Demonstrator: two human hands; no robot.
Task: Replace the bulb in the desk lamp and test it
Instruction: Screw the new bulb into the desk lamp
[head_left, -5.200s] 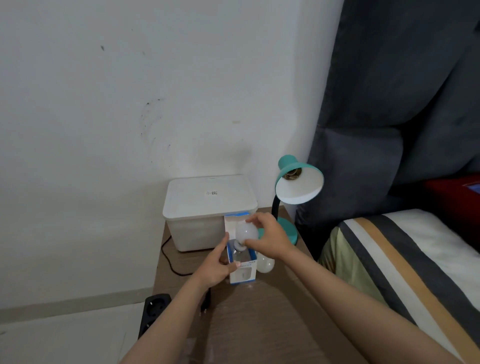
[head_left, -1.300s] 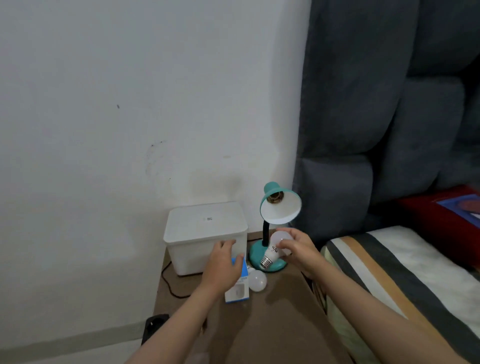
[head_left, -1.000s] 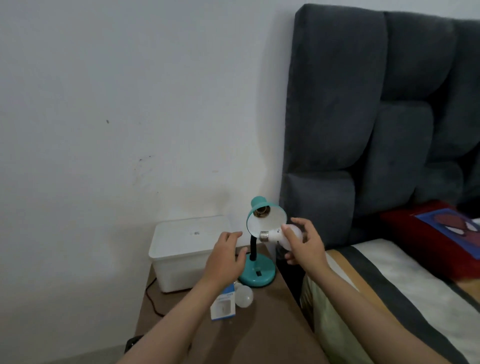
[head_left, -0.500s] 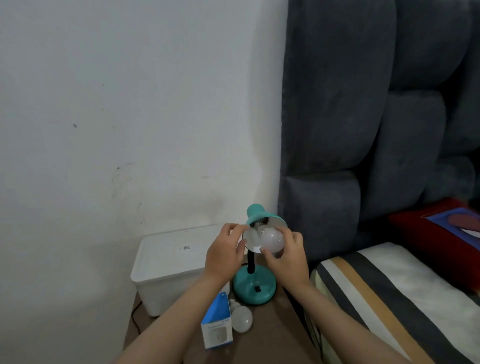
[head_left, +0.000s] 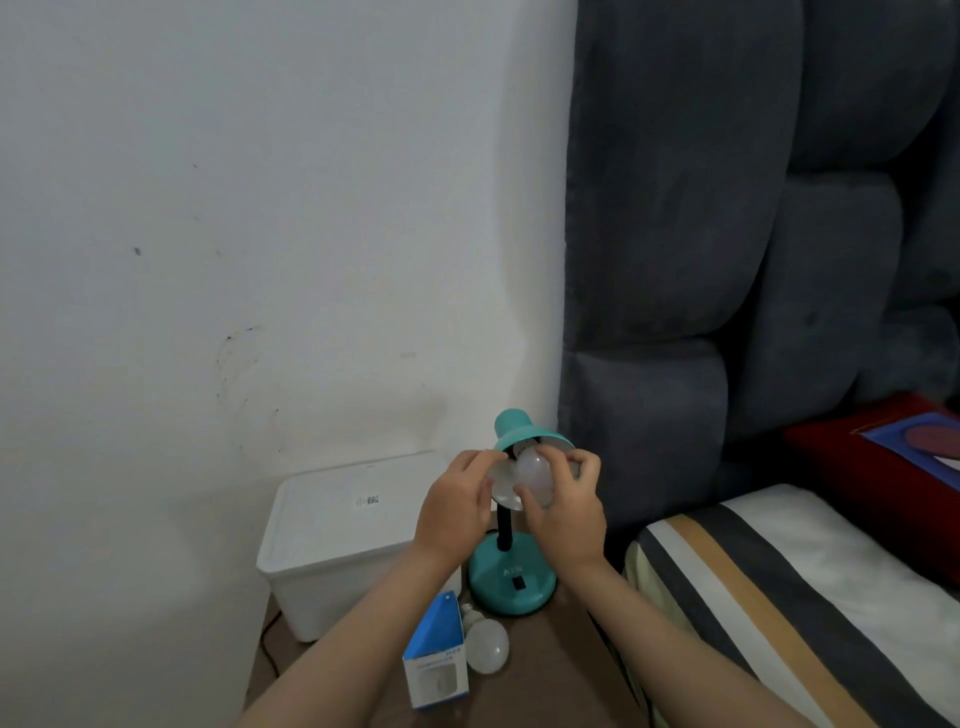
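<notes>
Head view shows the new bulb sitting inside the mouth of the teal lamp shade, its base hidden up in the shade, so whether it is seated in the socket cannot be told. The right hand has its grip closed on the bulb, fingers curled over the front and thumb under the rounded end; much of the glass is covered by them. The left hand closes its grip on the shade's rim at the left, fingertips pinching the edge just beside the bulb. Below the hands the lamp's black neck drops to a round teal base standing on the brown surface. A second bulb lies on its side in front of the base, touching a blue and white carton whose print is too blurred to read. A white lidded box stands against the wall, left of the lamp. To the right are a grey padded headboard and a striped bed, cut off by the frame.
</notes>
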